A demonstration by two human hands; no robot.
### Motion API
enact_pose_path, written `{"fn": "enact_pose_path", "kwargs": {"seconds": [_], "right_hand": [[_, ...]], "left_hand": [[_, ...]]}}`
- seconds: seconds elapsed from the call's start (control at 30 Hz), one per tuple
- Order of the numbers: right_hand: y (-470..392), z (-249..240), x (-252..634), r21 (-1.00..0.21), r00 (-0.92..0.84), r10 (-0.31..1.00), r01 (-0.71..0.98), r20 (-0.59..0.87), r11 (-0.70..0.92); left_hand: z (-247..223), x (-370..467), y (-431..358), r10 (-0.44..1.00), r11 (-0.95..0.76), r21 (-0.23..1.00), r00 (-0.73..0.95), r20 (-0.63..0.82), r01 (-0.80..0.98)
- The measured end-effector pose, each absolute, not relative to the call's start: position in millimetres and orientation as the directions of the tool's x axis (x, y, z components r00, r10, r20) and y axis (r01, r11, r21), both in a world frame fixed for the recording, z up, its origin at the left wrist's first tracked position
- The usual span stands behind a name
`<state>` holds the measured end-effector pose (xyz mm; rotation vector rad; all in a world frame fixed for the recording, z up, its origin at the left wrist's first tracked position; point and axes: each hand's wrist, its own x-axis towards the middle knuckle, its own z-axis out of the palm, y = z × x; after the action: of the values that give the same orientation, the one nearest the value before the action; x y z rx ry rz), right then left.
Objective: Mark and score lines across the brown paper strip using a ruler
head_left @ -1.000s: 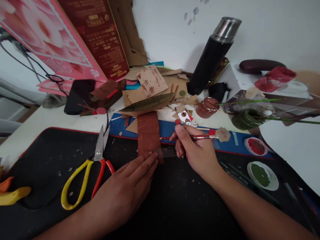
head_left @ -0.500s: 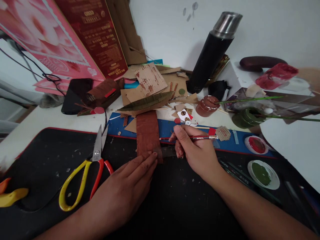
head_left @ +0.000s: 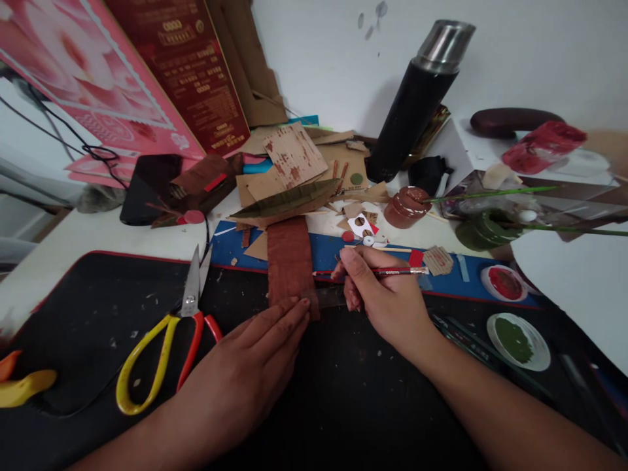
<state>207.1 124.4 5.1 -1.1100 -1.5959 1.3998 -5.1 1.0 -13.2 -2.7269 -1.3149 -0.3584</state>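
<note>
A brown strip [head_left: 289, 258] was laid across the black mat [head_left: 343, 399] and a blue band [head_left: 235, 247]. Its near end was held down by the left hand [head_left: 248, 360], with the fingers kept flat and close together. A pencil [head_left: 400, 270] was pinched tight by the fingers of the right hand [head_left: 385, 294]. Its tip was pointed at the strip's right edge, but whether they touched could not be told. Scissors [head_left: 190, 302] with yellow and red handles were spread wide beside the left hand.

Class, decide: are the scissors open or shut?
Partly open: the scissors lie with their blades spread in a narrow V.
</note>
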Motion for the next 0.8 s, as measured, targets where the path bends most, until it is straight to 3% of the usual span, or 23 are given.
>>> {"fn": "enact_pose_path", "kwargs": {"seconds": [0.8], "right_hand": [[124.7, 5.9, 208.5, -0.982, -0.371, 0.928, 0.180, -0.010, 0.062]], "left_hand": [[-10.7, -5.7, 2.8, 0.749, -0.641, 0.028, 0.618, 0.239, 0.767]]}}
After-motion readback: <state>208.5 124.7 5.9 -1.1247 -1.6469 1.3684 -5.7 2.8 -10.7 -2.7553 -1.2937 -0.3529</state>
